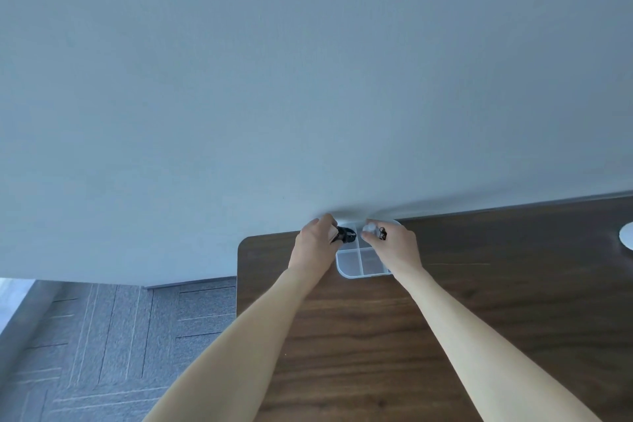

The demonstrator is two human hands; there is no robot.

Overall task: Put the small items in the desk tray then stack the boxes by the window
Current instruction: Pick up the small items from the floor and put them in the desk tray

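A clear plastic desk tray (pixel 356 262) with divided compartments sits at the back left corner of the dark wooden desk (pixel 376 336), against the wall. My left hand (pixel 317 243) holds a small black clip-like item (pixel 346 235) over the tray's far left compartment. My right hand (pixel 394 245) holds a small pale round item (pixel 370 229) and a tiny dark item (pixel 382 234) over the tray's far right part. The two near compartments that show look bare. Both hands cover parts of the tray.
A plain grey-blue wall (pixel 308 79) rises right behind the desk. A white round object (pixel 627 236) is cut off at the right edge of the desk. Grey patterned carpet (pixel 102 336) lies to the left, beyond the desk's rounded corner.
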